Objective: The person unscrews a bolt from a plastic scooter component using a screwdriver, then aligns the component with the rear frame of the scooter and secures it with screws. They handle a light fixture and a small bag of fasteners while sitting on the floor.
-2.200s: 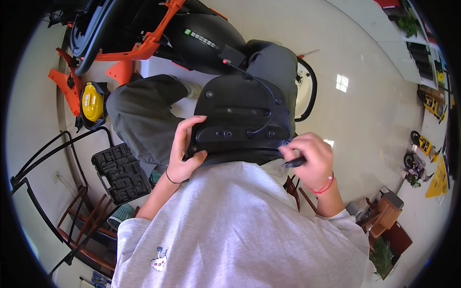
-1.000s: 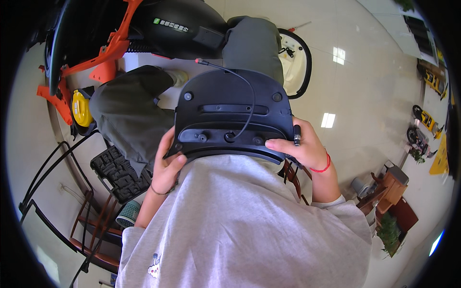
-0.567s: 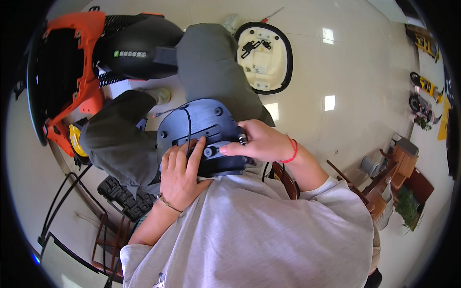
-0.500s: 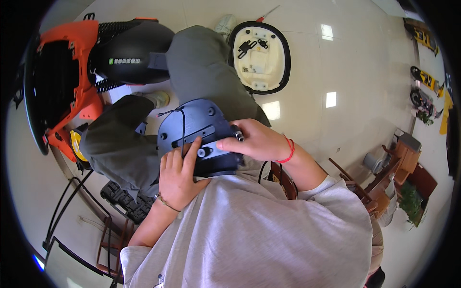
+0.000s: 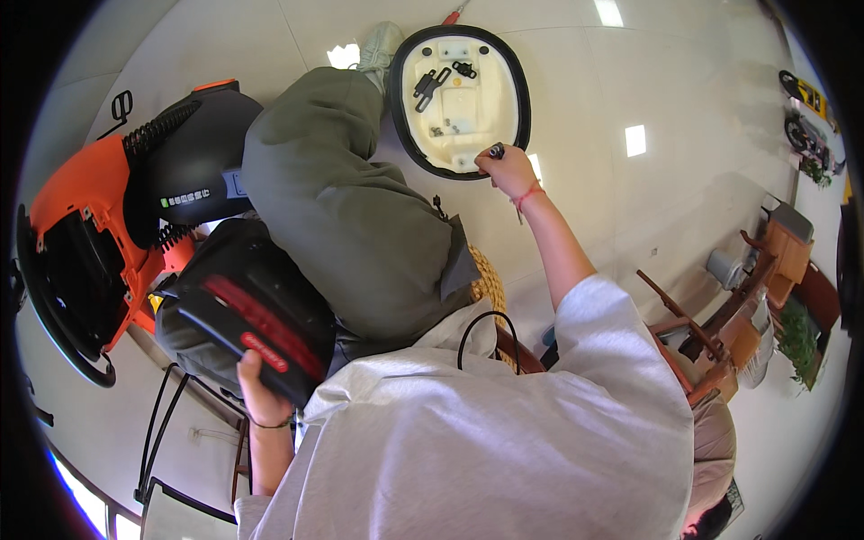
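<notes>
My left hand [image 5: 261, 391] grips a black tail light housing [image 5: 211, 310] with a long red lens [image 5: 270, 328], its thumb pressed on the near end. The housing rests over my left thigh, lens side up. My right hand [image 5: 511, 171] is closed around a short, dark metal cylinder [image 5: 496, 151]; its exact kind is too small to tell. That hand is over the near right rim of an upturned seat [image 5: 525, 99], cream inside with a black edge. Inside the seat lie a black slotted bracket [image 5: 432, 88], a smaller black part [image 5: 464, 69] and several small screws [image 5: 441, 129].
An orange and black scooter [image 5: 67, 193] stands at the left, beside my legs. A red-handled screwdriver [image 5: 454, 14] lies beyond the seat. Wooden chairs [image 5: 765, 270] stand at the right, and a black cable loop [image 5: 486, 315] rises near my waist.
The housing has turned over, lens side up, and moved left in my left hand. My right hand has left it and reached out to the seat, carrying the small cylinder.
</notes>
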A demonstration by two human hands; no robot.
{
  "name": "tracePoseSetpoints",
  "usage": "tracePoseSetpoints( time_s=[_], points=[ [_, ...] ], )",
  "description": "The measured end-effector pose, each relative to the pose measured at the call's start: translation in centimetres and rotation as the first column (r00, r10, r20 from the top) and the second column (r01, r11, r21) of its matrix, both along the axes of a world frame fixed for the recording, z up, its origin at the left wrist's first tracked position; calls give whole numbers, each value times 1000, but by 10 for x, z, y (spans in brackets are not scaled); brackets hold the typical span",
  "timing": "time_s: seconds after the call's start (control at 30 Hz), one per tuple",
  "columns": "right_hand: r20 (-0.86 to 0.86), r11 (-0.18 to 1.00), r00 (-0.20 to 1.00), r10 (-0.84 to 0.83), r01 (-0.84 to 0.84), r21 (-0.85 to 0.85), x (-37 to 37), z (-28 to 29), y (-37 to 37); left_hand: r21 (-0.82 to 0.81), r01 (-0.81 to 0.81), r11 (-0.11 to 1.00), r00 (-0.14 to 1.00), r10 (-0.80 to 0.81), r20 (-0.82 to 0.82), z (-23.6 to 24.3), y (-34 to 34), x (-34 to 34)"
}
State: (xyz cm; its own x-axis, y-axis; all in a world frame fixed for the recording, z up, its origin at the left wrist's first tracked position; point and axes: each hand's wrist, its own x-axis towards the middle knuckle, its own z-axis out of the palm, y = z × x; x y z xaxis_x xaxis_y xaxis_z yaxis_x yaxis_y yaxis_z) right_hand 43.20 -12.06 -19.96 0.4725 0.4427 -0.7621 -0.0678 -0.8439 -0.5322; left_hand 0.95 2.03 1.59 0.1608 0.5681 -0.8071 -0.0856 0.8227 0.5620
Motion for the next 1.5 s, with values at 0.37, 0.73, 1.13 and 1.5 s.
tracePoseSetpoints(
  time_s=[0.37, 0.73, 1.13, 1.5],
  points=[
    [334, 906, 856, 395, -303, -294, -8, -180, 57, 141, -84, 986, 994, 72, 85, 23, 46, -3],
    [321, 813, 764, 559, -429, -394, -37, -209, 78, 37, -240, 970, 963, 234, 134, 38, 58, 6],
    [377, 757, 675, 635, -445, -478, -20, -212, 73, -147, -395, 907, 832, 421, 361, 40, 48, 3],
    [25, 998, 1000, 16, -14, -63, 11, -193, 85, -317, -320, 893, 728, 446, 521, 33, 48, -13]
  ],
)
